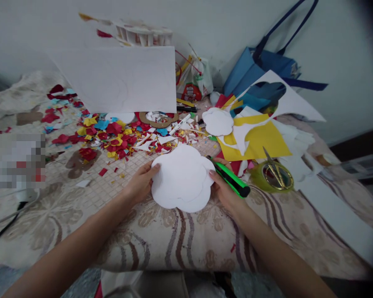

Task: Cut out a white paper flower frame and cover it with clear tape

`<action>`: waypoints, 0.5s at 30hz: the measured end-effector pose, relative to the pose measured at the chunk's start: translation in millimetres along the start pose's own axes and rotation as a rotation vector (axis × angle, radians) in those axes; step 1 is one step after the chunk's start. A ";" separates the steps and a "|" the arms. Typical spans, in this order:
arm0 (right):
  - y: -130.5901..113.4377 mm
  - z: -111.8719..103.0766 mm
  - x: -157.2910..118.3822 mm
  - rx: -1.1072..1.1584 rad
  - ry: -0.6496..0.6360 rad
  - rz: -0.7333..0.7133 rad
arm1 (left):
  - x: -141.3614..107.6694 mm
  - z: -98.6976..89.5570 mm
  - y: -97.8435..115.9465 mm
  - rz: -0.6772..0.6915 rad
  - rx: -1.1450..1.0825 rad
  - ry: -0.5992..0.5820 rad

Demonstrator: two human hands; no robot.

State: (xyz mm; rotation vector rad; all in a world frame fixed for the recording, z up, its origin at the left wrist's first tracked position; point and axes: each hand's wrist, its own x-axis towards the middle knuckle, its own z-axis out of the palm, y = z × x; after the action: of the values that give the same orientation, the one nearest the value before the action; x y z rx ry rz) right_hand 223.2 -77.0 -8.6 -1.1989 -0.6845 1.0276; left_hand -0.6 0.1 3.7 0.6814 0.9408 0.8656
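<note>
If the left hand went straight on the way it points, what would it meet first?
The left hand would first meet the white cutout it holds; beyond that, probably the farther white flower, though depth is unclear.

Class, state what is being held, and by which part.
White scalloped paper, by its side edges: left hand at one, right hand at the other. Whether the right hand also grips the green cutter is unclear.

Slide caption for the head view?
Left hand and right hand hold scalloped white paper, a slim green-and-black cutter at the right hand.
</note>
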 end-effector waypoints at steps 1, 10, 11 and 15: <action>1.5 -0.5 0.5 -0.009 0.007 -0.007 | -0.2 0.6 -0.1 -0.007 0.000 0.004; -7.5 9.0 -10.6 0.013 -0.031 0.025 | 4.0 2.6 -1.8 0.005 -0.084 0.125; -8.1 10.0 -11.0 0.014 -0.035 0.026 | 3.8 3.2 -1.5 0.006 -0.094 0.128; -5.7 10.4 -9.3 0.006 -0.006 -0.011 | 1.9 6.3 -0.9 -0.007 -0.117 0.127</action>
State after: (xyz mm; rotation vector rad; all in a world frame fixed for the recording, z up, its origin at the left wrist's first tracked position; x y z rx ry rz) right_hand 211.9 -81.3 0.4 -1.1862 -0.6918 1.0238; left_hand 6.0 0.5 4.9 0.5274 0.9970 0.9590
